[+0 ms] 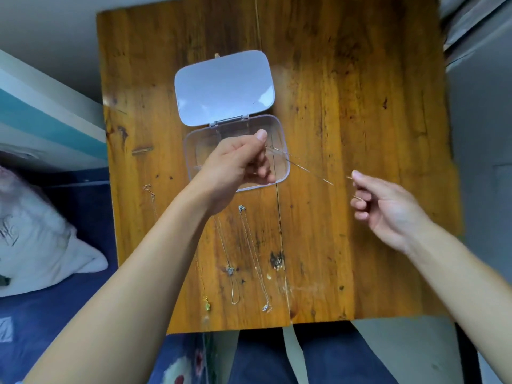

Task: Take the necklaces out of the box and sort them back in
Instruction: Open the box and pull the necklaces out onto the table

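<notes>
A clear plastic box (279, 128) lies open in the middle of the wooden table, its lid (224, 87) folded back. My left hand (235, 164) hovers over the box and pinches one end of a thin chain necklace (307, 169). The chain stretches taut to my right hand (388, 209), which pinches its other end to the right of the box. Several other necklaces lie stretched out on the table below the box, among them a silver one (253, 256) and one with a green pendant (206, 303). Most of the box's inside is hidden by my left hand.
The wooden table (346, 106) has bare surface to the right and behind the box. A bed with blue bedding (55, 300) and a white pillow (36, 245) lies to the left. My legs (263, 358) are under the table's near edge.
</notes>
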The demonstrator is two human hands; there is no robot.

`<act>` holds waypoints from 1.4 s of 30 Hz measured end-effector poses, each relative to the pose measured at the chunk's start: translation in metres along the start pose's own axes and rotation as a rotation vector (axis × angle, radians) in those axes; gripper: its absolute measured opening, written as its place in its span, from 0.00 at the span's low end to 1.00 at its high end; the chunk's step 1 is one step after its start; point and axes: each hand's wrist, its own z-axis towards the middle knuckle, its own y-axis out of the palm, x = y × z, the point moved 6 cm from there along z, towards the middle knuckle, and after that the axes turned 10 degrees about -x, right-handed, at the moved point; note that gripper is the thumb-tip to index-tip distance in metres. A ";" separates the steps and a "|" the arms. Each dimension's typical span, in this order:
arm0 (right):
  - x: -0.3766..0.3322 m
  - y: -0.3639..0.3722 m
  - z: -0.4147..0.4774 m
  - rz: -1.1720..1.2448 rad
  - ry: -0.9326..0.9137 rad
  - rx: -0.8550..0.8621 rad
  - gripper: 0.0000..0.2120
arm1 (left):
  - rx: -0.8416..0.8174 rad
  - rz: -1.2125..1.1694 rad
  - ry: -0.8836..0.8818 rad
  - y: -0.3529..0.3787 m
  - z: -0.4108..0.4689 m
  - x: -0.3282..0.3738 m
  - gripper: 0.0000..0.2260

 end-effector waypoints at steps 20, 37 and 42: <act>0.157 0.031 -0.091 -0.997 0.004 0.164 0.04 | 0.289 1.082 0.009 0.015 -0.026 -0.075 0.07; 0.172 0.052 -0.086 -1.304 -0.015 0.212 0.05 | 0.326 1.121 0.063 0.009 -0.017 -0.086 0.10; 0.151 0.041 -0.078 -1.274 0.012 0.196 0.05 | 0.496 0.939 0.168 -0.013 -0.054 -0.069 0.09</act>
